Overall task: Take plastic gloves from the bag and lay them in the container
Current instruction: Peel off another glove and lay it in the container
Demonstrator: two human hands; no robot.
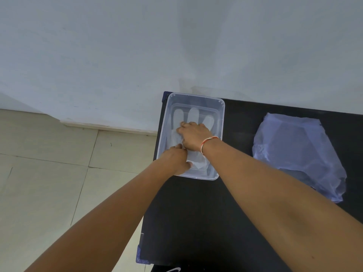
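Clear plastic container (pixel 221 114) sits at the far left corner of a black table (pixel 196 213), close to a pale wall (pixel 176 46). Translucent plastic gloves (pixel 193 114) lie flat in it, their fingers pointing toward the wall, the cuff end toward the near rim.

Both forearms reach in from the near edge and meet over the container. Right hand (pixel 194 136) lies palm down on the middle of the gloves, fingers bent at the knuckles, tips pressing the film; a red and white thread band (pixel 208 142) circles the wrist. Whether those fingers pinch the film or only press on it cannot be told. Left hand (pixel 174 160) rests over the near left part of the container, fingers curled onto the cuff end, thumb lying out toward the near rim; pinch or plain press not readable there either.

Hands cover the palm area of the gloves; how many are stacked is not clear. Crumpled thin bag (pixel 298 154) lies well apart on the right of the table, contents not discernible. Tiled floor (pixel 49 163) lies left of the table.
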